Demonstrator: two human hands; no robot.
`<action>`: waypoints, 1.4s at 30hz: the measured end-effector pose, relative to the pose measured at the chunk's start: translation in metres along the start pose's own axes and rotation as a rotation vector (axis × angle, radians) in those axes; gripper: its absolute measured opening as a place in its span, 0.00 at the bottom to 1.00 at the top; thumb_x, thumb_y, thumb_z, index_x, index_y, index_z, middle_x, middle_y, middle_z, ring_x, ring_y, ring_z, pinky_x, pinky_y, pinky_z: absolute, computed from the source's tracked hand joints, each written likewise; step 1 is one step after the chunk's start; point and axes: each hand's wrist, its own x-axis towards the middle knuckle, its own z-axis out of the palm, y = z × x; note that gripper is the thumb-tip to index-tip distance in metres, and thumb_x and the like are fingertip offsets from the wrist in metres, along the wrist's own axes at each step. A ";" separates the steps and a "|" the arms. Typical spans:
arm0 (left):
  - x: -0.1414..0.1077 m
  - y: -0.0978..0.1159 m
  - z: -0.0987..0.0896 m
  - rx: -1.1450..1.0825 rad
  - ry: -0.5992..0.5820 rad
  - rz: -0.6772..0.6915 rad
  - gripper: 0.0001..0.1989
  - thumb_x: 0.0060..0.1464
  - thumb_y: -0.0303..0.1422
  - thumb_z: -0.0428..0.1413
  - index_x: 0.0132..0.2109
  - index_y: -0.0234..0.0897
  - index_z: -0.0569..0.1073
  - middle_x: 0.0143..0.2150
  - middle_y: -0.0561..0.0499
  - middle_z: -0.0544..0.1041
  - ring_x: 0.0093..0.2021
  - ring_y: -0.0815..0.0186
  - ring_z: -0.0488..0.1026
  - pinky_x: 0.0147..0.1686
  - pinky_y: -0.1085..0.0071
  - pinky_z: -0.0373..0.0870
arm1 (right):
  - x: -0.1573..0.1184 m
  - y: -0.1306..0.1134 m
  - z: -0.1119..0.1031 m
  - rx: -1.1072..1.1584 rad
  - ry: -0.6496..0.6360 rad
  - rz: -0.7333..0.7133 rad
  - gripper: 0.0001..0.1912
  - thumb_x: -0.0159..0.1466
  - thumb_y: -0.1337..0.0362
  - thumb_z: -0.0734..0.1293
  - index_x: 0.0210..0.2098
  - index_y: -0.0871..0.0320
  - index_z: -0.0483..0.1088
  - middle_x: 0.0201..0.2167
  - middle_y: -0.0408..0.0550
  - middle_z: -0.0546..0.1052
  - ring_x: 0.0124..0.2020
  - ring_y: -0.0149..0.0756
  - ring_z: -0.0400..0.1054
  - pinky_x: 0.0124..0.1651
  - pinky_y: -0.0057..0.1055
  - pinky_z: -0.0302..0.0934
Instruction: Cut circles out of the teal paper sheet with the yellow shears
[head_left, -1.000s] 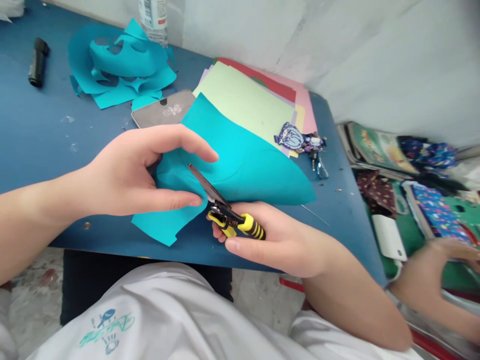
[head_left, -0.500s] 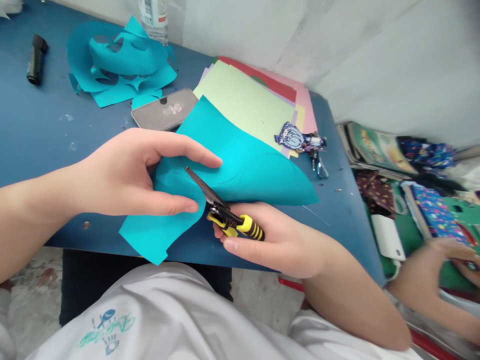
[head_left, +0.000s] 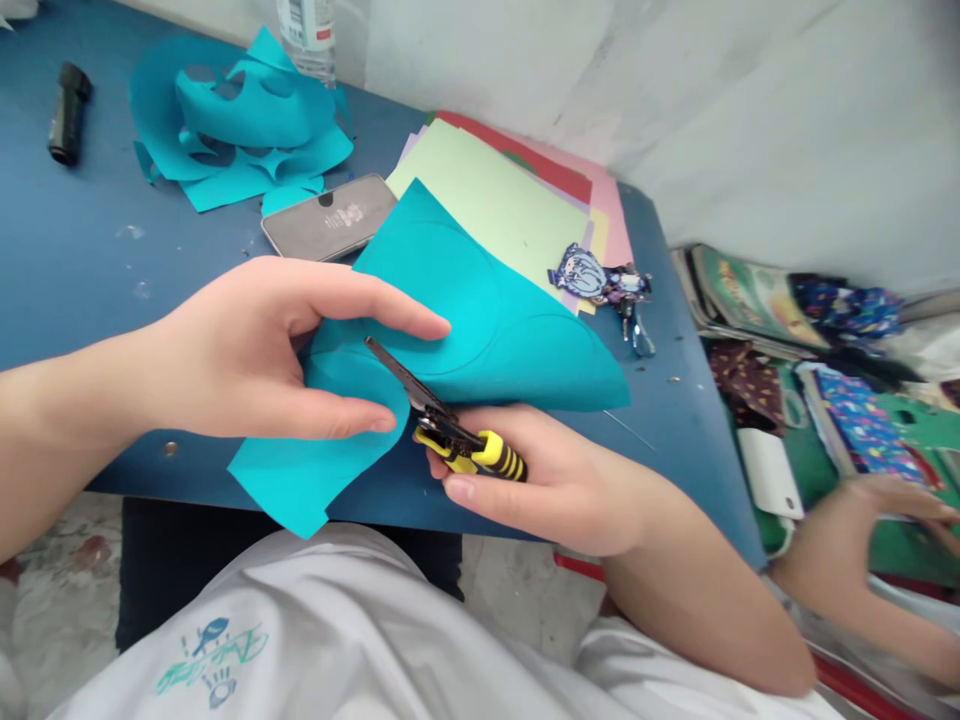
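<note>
A turquoise sheet of paper (head_left: 465, 300) with curved pencil lines is bent over the table's near side, and its cut strip (head_left: 289, 485) hangs toward me. My left hand (head_left: 247, 345) grips the sheet from the left. Its index finger and thumb lie apart on top; the other fingers are hidden behind the paper. In my right hand (head_left: 540, 480) is a pair of scissors (head_left: 450, 425) with yellow and black handles. Their dark blades point up and left at the cut edge, close to my left thumb.
Cut turquoise scraps (head_left: 247, 125), a phone (head_left: 330, 218) and a black cylinder (head_left: 70, 113) lie on the blue table (head_left: 67, 240). Coloured sheets (head_left: 487, 190) and a keychain (head_left: 592, 275) are behind the paper. At right, another person's arm (head_left: 840, 540) rests by a green table.
The turquoise sheet has shifted slightly, and its strip hangs a little lower and farther left. Both hands stay nearly in place. The other person's hand at right has moved.
</note>
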 end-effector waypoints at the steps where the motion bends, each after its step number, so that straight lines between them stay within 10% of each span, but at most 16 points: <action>1: 0.000 0.000 0.000 -0.002 0.002 0.006 0.20 0.66 0.31 0.70 0.64 0.41 0.85 0.59 0.49 0.90 0.59 0.54 0.89 0.64 0.61 0.89 | 0.000 0.000 0.000 -0.001 0.003 -0.003 0.18 0.74 0.48 0.74 0.41 0.57 0.79 0.38 0.51 0.85 0.36 0.40 0.75 0.35 0.33 0.69; 22: 0.001 -0.002 0.003 -0.030 -0.008 -0.001 0.20 0.67 0.34 0.70 0.64 0.38 0.84 0.62 0.50 0.89 0.61 0.55 0.88 0.65 0.60 0.88 | 0.003 -0.003 0.001 -0.065 0.014 -0.039 0.15 0.74 0.50 0.73 0.41 0.56 0.76 0.34 0.46 0.79 0.34 0.37 0.70 0.35 0.33 0.65; 33: 0.003 -0.011 0.003 0.039 -0.136 0.107 0.17 0.70 0.32 0.68 0.62 0.35 0.84 0.44 0.55 0.90 0.35 0.71 0.84 0.37 0.79 0.79 | 0.003 0.003 0.003 -0.150 0.038 -0.186 0.12 0.76 0.53 0.72 0.51 0.53 0.83 0.39 0.50 0.85 0.52 0.54 0.81 0.65 0.53 0.77; 42: 0.005 -0.012 0.006 0.042 -0.087 0.098 0.19 0.67 0.29 0.71 0.62 0.34 0.85 0.48 0.55 0.90 0.39 0.72 0.84 0.43 0.81 0.80 | 0.004 0.003 0.002 -0.142 0.041 -0.179 0.11 0.76 0.52 0.72 0.45 0.53 0.80 0.37 0.51 0.84 0.57 0.56 0.80 0.65 0.52 0.75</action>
